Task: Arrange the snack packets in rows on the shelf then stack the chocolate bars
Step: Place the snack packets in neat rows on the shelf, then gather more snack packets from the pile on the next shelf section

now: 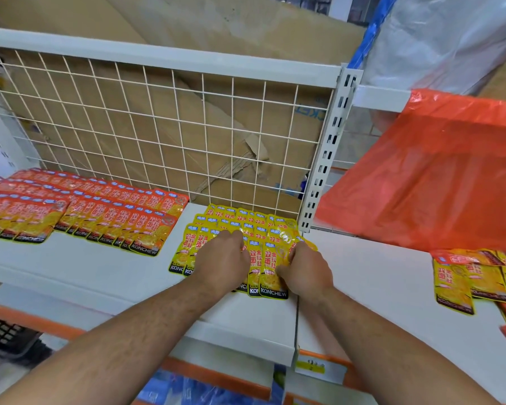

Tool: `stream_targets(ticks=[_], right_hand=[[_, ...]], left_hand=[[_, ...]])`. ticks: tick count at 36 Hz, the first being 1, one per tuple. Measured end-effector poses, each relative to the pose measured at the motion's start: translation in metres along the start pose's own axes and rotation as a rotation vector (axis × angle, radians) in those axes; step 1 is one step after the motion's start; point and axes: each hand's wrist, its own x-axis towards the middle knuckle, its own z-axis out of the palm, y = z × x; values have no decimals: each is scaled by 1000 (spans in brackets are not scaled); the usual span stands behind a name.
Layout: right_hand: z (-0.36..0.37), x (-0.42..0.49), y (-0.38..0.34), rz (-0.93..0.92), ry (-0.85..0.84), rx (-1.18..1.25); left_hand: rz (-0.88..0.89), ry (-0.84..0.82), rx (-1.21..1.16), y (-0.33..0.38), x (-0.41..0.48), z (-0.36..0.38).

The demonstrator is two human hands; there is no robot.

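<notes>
Yellow KONCHEW snack packets (254,229) lie overlapped in rows on the white shelf (105,273), near the upright post. My left hand (221,258) lies on top of the front row, knuckles up, fingers bent onto the packets. My right hand (306,271) grips the right-most front packets (270,267) at their right edge, thumb on the yellow face. Orange-red packets (79,209) fill the shelf's left part in overlapped rows. No chocolate bars are in view.
A wire grid (158,133) with cardboard behind it backs the shelf. A slotted post (324,159) divides it from the right shelf (377,287), where loose yellow and red packets (473,276) lie under an orange plastic bag (438,171). A keyboard (3,331) sits lower left.
</notes>
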Motion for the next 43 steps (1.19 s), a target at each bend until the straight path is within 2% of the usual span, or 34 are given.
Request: stream_targets(ticks=[7, 13, 18, 24, 29, 37, 43], right_hand=[[1, -2, -3, -35, 4, -49], [-3, -7, -5, -64, 10, -105], [-11, -17, -10, -116, 82, -147], [-21, -31, -7, -179, 106, -291], [-29, -48, 6, -114, 40, -305], [-39, -84, 27, 53, 59, -281], [-49, -108, 47, 136, 89, -269]], left_hand=[[34, -11, 16, -3, -3, -3], [145, -27, 56, -6, -1, 0], [242, -22, 61, -4, 1, 0], [312, -76, 35, 3, 3, 3], [375, -105, 35, 10, 1, 8], [478, -185, -19, 26, -3, 18], [550, -171, -78, 50, -20, 17]])
